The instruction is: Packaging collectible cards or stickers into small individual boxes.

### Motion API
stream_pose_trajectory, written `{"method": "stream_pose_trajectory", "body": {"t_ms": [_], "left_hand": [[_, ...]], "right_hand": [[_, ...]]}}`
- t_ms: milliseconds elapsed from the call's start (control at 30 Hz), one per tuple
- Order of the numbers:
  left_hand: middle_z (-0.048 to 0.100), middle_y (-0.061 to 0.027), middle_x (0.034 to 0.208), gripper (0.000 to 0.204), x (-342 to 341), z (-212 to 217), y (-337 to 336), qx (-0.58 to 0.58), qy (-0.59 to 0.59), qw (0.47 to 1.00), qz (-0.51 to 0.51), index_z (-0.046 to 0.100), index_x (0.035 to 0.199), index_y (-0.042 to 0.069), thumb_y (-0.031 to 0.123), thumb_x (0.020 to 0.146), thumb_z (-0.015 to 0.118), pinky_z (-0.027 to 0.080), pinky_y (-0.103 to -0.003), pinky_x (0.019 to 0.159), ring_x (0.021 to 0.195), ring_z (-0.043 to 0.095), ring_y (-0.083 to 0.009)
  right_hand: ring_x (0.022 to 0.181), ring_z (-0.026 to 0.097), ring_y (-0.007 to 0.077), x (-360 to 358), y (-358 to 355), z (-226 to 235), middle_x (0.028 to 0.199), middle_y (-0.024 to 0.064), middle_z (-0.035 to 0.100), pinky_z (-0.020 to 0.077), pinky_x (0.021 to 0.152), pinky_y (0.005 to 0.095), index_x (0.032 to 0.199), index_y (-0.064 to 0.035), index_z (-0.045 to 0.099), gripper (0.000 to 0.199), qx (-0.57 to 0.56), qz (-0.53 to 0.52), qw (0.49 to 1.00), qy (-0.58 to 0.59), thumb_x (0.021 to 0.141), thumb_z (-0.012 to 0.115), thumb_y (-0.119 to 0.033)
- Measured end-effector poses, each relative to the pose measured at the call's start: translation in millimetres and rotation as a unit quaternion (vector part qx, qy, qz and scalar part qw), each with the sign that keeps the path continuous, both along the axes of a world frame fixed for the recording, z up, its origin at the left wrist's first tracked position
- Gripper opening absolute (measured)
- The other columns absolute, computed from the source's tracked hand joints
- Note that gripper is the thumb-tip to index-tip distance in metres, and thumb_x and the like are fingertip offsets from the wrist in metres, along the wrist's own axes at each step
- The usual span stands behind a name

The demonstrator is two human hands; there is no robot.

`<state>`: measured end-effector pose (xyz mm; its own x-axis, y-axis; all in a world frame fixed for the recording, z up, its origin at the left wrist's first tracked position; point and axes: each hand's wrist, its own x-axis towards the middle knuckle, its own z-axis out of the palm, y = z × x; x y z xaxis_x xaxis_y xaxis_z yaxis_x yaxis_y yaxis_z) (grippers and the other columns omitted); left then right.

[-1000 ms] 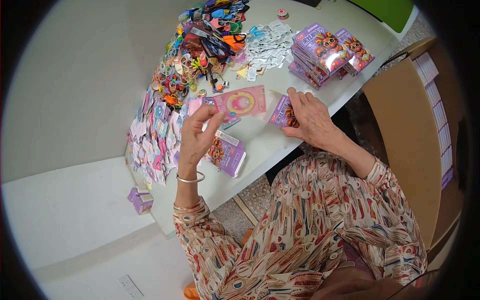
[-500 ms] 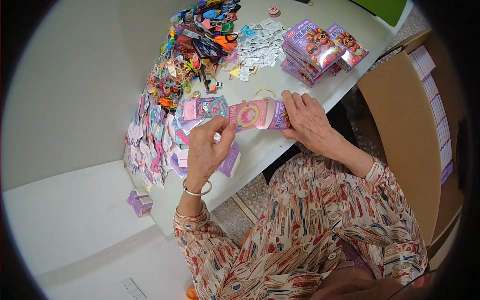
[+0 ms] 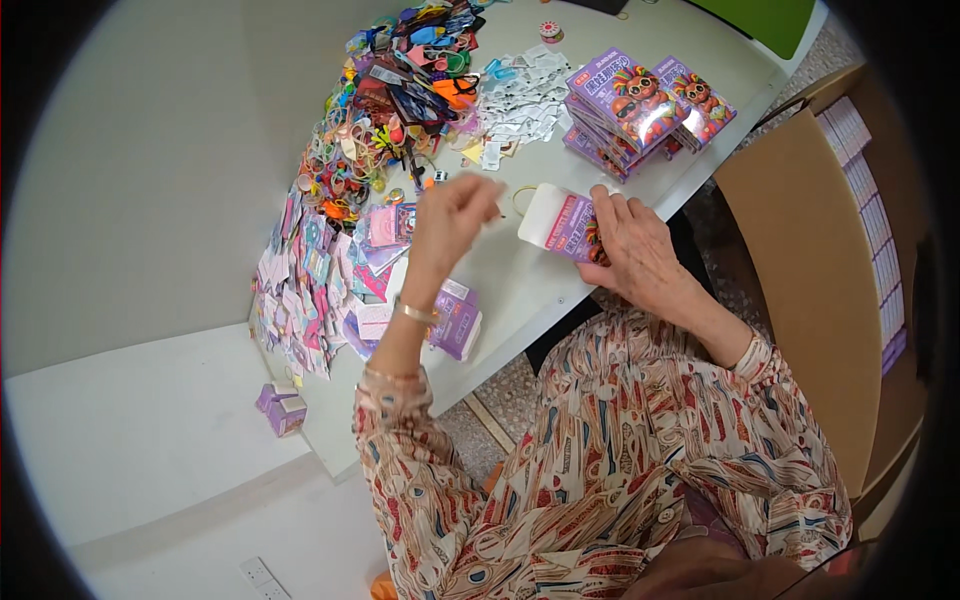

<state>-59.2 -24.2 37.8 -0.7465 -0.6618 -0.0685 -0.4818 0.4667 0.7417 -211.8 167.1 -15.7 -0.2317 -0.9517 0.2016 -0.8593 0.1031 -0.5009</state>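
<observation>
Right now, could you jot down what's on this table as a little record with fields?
Left hand: raised above the table, fingers pinched; whether anything is in its grip cannot be told
Right hand: holds a purple carton flat on the white table
Back right: stack of purple boxes
Back left: heap of colourful small toys
Left edge: spread of pink and purple cards

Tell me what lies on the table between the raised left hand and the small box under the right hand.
Head view: only bare white table between the left hand and the box under the right hand.
</observation>
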Motion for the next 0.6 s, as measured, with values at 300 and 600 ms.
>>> {"method": "stream_pose_trajectory", "body": {"t_ms": [300,600], "left_hand": [[0.065,-0.0178,0.072,0.032,-28.9,-84.8,-75.1,-0.307,-0.097,0.946,0.032,0.065,0.08,-0.002,0.028,0.071,0.074,0.048,-0.04,0.063,0.065,0.064,-0.0308],[0.063,-0.013,0.069,0.016,-9.2,-37.6,-68.2,0.017,0.066,0.994,0.087,0.066,0.084,0.002,0.016,0.076,0.071,0.047,-0.031,0.06,0.06,0.059,-0.0216]], "right_hand": [[0.085,0.055,0.0351,-2.1,1.9,-3.9,0.095,0.0191,0.053,0.0474,0.076,0.0411,0.126,0.0066,0.035,0.085,-0.02,0.003,1.0,-0.02,0.063,0.081,-0.027],[0.084,0.055,0.034,-3.5,-1.4,-4.5,0.092,0.0181,0.053,0.0473,0.074,0.0409,0.123,0.0058,0.036,0.083,-0.007,-0.002,1.0,-0.023,0.063,0.081,-0.027]]}}
